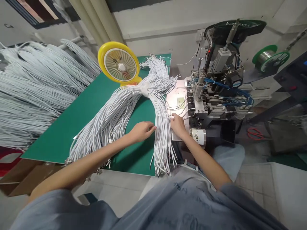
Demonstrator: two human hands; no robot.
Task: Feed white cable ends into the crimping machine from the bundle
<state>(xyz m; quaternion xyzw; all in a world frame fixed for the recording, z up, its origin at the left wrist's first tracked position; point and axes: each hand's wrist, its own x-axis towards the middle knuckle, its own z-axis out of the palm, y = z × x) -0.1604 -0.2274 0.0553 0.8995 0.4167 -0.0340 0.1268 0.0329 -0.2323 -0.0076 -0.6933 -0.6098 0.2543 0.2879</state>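
Observation:
A tied bundle of white cables [134, 105] fans out over the green table mat [79, 118]. My left hand [142, 131] rests on the right-hand strands of the bundle, fingers curled in a pinch on a cable. My right hand [177, 125] lies at the edge of the white machine plate [176, 95], fingers closed on a thin white cable that runs toward the machine's clamps [192, 111]. Which cable end each hand holds is too small to tell.
A yellow desk fan [120, 64] stands behind the bundle. Large heaps of white cables [28, 92] lie at the left. The wire-processing machine [220, 83] with blue hoses and a green spool [270, 57] fills the right. Red scissors [255, 133] lie beyond it.

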